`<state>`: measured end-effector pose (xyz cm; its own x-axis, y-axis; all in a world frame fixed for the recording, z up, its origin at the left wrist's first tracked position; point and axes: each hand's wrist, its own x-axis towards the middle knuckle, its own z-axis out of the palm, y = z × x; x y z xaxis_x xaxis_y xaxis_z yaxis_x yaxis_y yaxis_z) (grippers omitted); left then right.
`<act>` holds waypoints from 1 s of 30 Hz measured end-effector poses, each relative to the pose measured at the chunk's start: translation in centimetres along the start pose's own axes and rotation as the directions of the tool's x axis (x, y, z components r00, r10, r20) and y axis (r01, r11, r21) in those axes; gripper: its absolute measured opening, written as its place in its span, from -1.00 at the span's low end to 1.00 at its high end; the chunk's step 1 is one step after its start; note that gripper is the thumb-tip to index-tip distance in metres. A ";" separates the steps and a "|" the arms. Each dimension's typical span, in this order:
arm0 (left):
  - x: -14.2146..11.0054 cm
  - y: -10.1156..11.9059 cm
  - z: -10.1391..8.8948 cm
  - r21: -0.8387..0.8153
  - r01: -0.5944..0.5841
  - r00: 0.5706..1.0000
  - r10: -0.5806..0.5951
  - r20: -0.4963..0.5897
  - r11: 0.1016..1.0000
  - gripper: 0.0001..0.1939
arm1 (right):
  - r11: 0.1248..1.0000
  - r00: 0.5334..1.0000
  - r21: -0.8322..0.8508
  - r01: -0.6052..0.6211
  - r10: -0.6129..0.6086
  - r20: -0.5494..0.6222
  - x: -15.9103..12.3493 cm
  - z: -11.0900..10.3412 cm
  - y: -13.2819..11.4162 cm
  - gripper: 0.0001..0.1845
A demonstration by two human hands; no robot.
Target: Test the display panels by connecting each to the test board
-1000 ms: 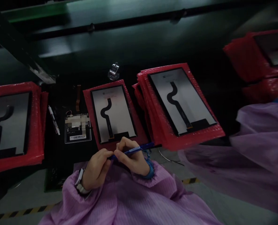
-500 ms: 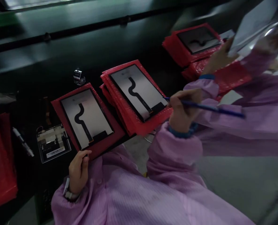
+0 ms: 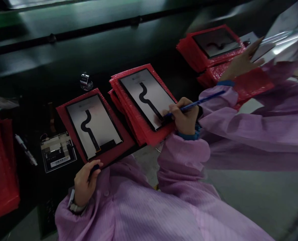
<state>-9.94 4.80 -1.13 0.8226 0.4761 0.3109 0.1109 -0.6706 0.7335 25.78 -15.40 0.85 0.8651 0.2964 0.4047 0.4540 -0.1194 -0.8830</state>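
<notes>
My right hand [image 3: 184, 116] is shut on a blue pen [image 3: 193, 105], its tip at the lower part of a display panel [image 3: 146, 97]. That panel, with a black S-shaped flex cable, lies on a stack of red bubble-wrap bags [image 3: 129, 118]. My left hand [image 3: 85, 182] grips a small dark blue object, probably a pen cap [image 3: 94, 168], at the lower edge of a second panel [image 3: 93, 129]. The second panel rests on red bubble wrap [image 3: 121, 145], and my fingers look close to that wrap.
A co-worker's hand [image 3: 241, 62] holds clear plastic sheeting [image 3: 282, 43] at upper right, above a farther panel stack [image 3: 209, 50]. A circuit module [image 3: 58, 152], white pen [image 3: 25, 154] and metal clip [image 3: 86, 82] lie on the black bench [image 3: 38, 57].
My right hand has moved down and left, bringing the pen tip onto the panel. Since the oldest frame, my hands have separated and the view has turned, showing the co-worker's hand with plastic sheeting.
</notes>
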 end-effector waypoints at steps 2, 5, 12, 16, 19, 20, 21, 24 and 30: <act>-0.1 0.5 -0.1 -0.049 0.038 0.999 -0.038 0.010 0.998 -0.78 | 0.995 0.998 0.095 0.041 -0.035 -0.060 -0.9 0.3 -1.5 -0.54; -0.1 1.9 -0.2 -0.177 0.082 0.996 -0.073 0.054 0.981 -0.77 | 0.964 0.992 0.243 0.105 -0.085 -0.093 -3.9 1.7 -5.1 -0.60; -0.1 4.4 0.8 -0.522 0.183 0.977 -0.097 0.188 0.833 -0.65 | 0.765 0.655 0.512 -0.391 -0.160 0.739 -12.2 8.1 -10.0 -0.62; -0.7 4.3 0.7 -0.547 0.185 0.978 -0.098 0.184 0.816 -0.61 | 0.695 0.558 0.433 -0.575 -0.054 0.828 -13.7 10.7 -10.5 -0.61; -1.1 4.3 0.5 -0.527 0.201 0.976 -0.123 0.180 0.826 -0.61 | 0.706 0.521 0.406 -0.580 -0.061 0.851 -14.0 11.2 -10.8 -0.65; -1.2 4.4 0.5 -0.527 0.217 0.973 -0.138 0.185 0.822 -0.61 | 0.731 0.518 0.394 -0.557 -0.065 0.853 -14.2 11.3 -10.9 -0.66; -1.3 4.5 0.6 -0.537 0.234 0.970 -0.156 0.187 0.810 -0.63 | 0.762 0.525 0.378 -0.526 -0.059 0.849 -14.4 11.4 -11.0 -0.68; -1.9 4.7 1.1 -0.589 0.246 0.969 -0.188 0.159 0.770 -0.66 | 0.845 0.557 0.310 -0.436 -0.018 0.830 -15.4 11.8 -11.4 -0.80; -2.8 5.8 0.7 -0.223 -0.021 0.978 -0.027 -0.208 0.975 -0.71 | 0.918 0.514 0.315 -0.239 -0.156 0.844 -16.2 12.0 -13.3 -0.61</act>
<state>-11.21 -0.81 1.86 0.6850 0.6022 0.4100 -0.0332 -0.5364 0.8433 3.11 -7.28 3.21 0.1935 0.9704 0.1448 0.1430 0.1181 -0.9827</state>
